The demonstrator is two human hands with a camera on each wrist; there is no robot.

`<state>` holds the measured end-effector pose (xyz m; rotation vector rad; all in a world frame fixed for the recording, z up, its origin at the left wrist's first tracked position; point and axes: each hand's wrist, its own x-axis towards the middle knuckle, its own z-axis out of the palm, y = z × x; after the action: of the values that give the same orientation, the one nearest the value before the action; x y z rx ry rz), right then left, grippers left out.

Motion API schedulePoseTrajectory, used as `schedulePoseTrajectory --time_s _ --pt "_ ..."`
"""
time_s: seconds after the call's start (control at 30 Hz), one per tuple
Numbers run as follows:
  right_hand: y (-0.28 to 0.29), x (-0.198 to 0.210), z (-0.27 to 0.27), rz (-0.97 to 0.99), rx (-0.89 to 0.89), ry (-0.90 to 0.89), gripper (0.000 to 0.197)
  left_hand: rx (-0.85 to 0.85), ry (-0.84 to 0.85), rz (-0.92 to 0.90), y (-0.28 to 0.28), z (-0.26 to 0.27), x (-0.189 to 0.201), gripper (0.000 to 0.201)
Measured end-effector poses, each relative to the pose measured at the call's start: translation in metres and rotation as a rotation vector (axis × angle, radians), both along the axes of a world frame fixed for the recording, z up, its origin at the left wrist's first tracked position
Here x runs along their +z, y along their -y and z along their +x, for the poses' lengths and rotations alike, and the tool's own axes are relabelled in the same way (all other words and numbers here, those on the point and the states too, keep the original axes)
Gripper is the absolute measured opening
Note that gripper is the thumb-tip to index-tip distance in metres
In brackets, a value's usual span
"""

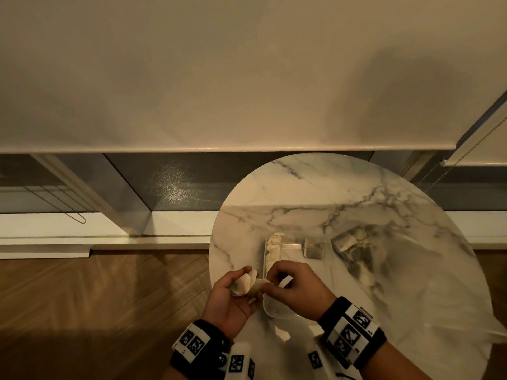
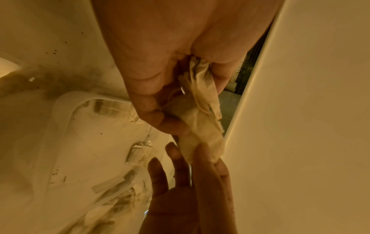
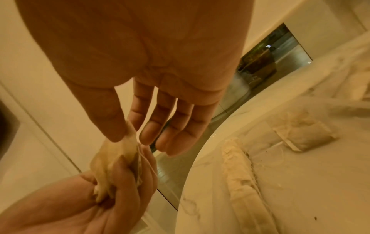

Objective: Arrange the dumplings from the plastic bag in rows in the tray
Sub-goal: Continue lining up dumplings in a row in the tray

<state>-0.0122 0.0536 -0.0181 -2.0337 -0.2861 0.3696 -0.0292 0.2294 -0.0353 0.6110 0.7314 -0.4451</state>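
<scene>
Left hand (image 1: 230,294) clenched round dumplings (image 1: 245,283), at worktop (image 1: 356,201) left edge. Right hand (image 1: 290,286) pinching one dumpling's free end; long axis runs hand to hand. Tray (image 1: 270,308) just right, under right hand: one row along left wall. Plastic bag (image 1: 411,283) furthest right, more inside.

Left hand (image 1: 229,294) fingers curled, gripping; right hand (image 1: 295,289) thumb and forefinger pinching (other fingers extended); hands touching.

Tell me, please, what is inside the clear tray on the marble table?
One row of dumplings lies along the tray's left wall; the right hand covers its near end.
</scene>
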Motion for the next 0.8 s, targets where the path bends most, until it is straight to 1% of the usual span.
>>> schedulePoseTrajectory --time_s 0.13,0.2,0.27,0.4,0.57,0.67,0.8 --pt "0.002 0.001 0.003 0.207 -0.077 -0.171 0.014 0.006 -0.037 0.023 -0.002 -0.003 -0.003 0.013" --pt "0.003 0.003 0.004 0.324 -0.112 -0.271 0.011 0.008 -0.040 0.037 -0.003 -0.003 -0.004 0.015" --pt "0.004 0.005 0.005 0.374 -0.132 -0.320 0.010 0.008 -0.037 0.052 -0.004 -0.003 -0.006 0.017" --pt "0.005 0.005 0.006 0.362 -0.131 -0.332 0.010 -0.022 -0.018 0.040 -0.004 -0.003 -0.004 0.012" --pt "0.008 0.008 0.008 0.355 -0.119 -0.374 0.014 -0.073 0.020 0.068 -0.005 -0.004 -0.007 0.012" --pt "0.016 0.010 0.012 0.283 -0.071 -0.377 0.014 -0.048 0.021 0.065 -0.006 -0.003 -0.013 0.014" --pt "0.024 0.006 0.018 0.148 -0.045 -0.355 0.010 -0.010 0.005 0.058 -0.011 0.000 -0.015 0.016"
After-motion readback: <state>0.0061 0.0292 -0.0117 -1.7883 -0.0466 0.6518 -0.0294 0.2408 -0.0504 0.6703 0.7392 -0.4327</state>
